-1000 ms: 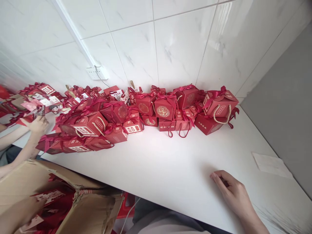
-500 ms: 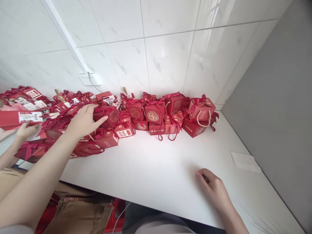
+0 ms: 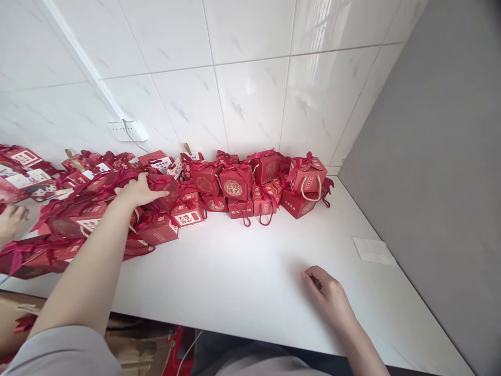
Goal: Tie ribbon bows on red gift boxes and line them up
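Observation:
My left hand (image 3: 138, 192) reaches over the left part of a double row of red gift boxes with ribbon bows. Its thumb is stretched out to the right across a red gift box (image 3: 169, 191), apart from the fingers, whose tips are partly hidden among the bows. Below it sits a box (image 3: 158, 228) with a cord handle, beside a box with a white label (image 3: 188, 215). On the white table at the right rests my right hand (image 3: 326, 292), curled into a loose fist with nothing visible in it.
Another person's hand (image 3: 13, 219) is at the left edge, by the boxes. More gift boxes (image 3: 307, 175) stand stacked at the right. A white paper (image 3: 373, 250) lies near the grey partition (image 3: 430, 156). A power socket (image 3: 127, 131) is on the tiled wall. Cardboard (image 3: 135, 352) lies below the table.
The view has swung slightly right. My left hand has lowered onto the boxes. The other person's hand and the long red box by it have gone left, the box out of view. My right hand stays put.

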`<move>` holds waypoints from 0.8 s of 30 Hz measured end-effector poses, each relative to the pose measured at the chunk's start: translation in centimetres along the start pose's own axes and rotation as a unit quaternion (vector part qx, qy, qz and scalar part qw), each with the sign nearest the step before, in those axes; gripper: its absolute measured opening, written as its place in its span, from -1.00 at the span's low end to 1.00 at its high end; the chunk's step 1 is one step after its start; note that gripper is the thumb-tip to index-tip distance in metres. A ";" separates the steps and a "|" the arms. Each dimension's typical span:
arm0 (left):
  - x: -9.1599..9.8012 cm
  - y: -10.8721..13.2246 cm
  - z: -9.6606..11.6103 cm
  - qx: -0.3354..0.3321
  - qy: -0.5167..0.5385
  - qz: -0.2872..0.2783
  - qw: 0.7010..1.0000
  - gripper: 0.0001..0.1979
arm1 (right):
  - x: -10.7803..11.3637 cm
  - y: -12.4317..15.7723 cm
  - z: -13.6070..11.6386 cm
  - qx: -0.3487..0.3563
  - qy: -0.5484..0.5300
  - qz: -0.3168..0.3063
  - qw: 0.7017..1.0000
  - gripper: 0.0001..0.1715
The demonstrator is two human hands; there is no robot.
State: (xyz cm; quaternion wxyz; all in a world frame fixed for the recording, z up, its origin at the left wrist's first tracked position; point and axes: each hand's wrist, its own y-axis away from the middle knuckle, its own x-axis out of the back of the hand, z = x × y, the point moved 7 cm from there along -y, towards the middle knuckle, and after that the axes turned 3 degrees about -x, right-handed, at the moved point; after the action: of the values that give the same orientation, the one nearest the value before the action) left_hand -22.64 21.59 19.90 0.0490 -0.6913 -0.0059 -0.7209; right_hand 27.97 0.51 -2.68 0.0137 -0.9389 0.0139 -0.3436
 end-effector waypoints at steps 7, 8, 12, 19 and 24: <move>4.1 3.6 7.7 -0.009 -0.061 0.056 0.997 0.01 | 0.1 -0.2 -0.1 -0.006 0.000 -0.003 1.000 -0.61; 4.4 4.0 9.1 -0.042 -0.054 0.045 0.997 -0.02 | 0.1 -0.2 -0.1 -0.007 -0.001 -0.004 1.000 -0.61; 2.9 6.6 15.6 -0.183 0.038 -0.050 0.981 -0.03 | -0.1 -0.2 0.2 -0.015 -0.006 -0.005 1.000 -0.62; -6.3 12.2 23.1 -0.198 0.116 -0.091 0.969 0.02 | -0.1 -0.4 0.2 -0.018 -0.019 -0.007 1.000 -0.61; -8.5 13.1 22.1 -0.151 0.214 -0.126 0.957 -0.23 | 0.0 -0.2 -0.2 -0.033 -0.039 -0.013 0.999 -0.60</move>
State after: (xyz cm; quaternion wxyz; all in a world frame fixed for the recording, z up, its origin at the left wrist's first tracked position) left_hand 0.75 10.78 11.64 -0.1469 -0.5139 0.0263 -0.8448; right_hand 27.87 0.71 -2.50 -0.0212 -0.9517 0.0120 -0.3062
